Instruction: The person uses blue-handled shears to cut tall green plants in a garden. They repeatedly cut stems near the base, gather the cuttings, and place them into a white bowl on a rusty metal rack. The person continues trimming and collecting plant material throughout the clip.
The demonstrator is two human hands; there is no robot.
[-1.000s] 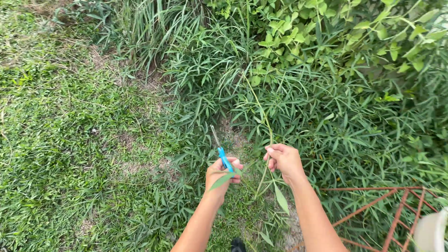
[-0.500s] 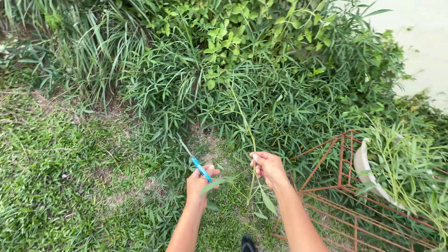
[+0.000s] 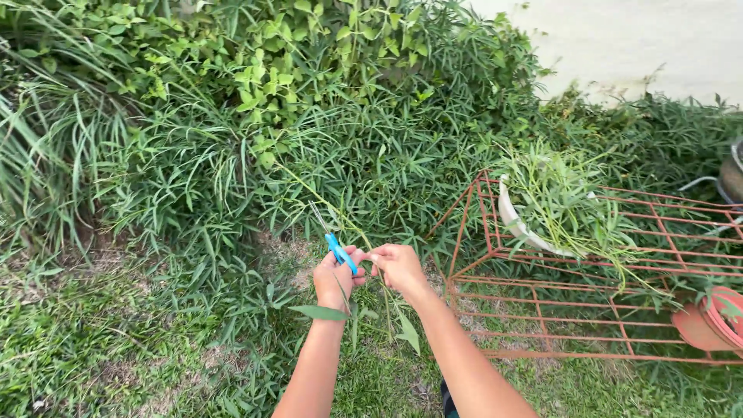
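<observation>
Gripping blue scissors (image 3: 339, 251) left hand (image 3: 334, 280), plant stem (image 3: 385, 298) right hand (image 3: 400, 268).

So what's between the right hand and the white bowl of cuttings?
In the head view, between the right hand and the white bowl piled with green cuttings stand leafy weeds and the near corner bars of the rusty red metal rack that carries the bowl.

grass (image 3: 93, 340) under rusty rack (image 3: 588, 310)

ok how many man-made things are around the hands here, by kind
scissors: 1
metal rack: 1
white bowl: 1
clay pot: 1
total: 4
</observation>
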